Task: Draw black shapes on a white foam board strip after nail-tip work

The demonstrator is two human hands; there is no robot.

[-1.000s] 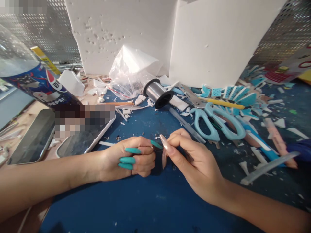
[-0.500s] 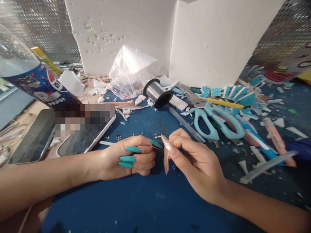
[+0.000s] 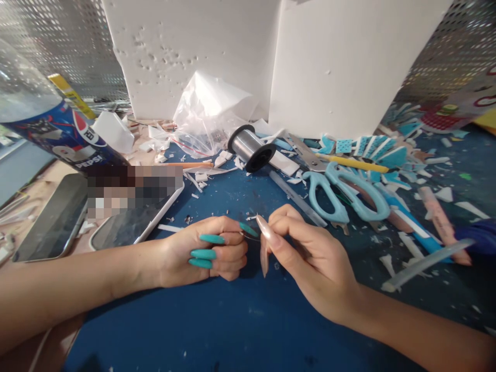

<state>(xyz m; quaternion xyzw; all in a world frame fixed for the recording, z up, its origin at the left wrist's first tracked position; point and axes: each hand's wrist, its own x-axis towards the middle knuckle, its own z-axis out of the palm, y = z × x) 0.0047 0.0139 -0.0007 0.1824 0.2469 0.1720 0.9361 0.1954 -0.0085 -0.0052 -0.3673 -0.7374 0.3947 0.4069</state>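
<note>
My left hand (image 3: 205, 251), with long teal nails, rests on the blue mat (image 3: 217, 320), fingers curled in and thumb and forefinger pinched. My right hand (image 3: 310, 256), with long pale nails, is pinched too, fingertips almost touching the left's. Between the two pinches runs a very thin wire or thread (image 3: 251, 235), barely visible. A black spool of silvery wire (image 3: 251, 148) lies on its side behind the hands.
Light-blue scissors (image 3: 346, 194), a clear glue stick (image 3: 297, 199), a yellow pencil (image 3: 354, 164) and foam scraps lie to the right. A Pepsi bottle (image 3: 50, 129), two phones (image 3: 58, 219) and a plastic bag (image 3: 209, 119) sit left and behind. White foam blocks (image 3: 349, 62) stand at the back.
The right thumb has straightened downward slightly and the pinch shifted a little; both hands otherwise stay in place.
</note>
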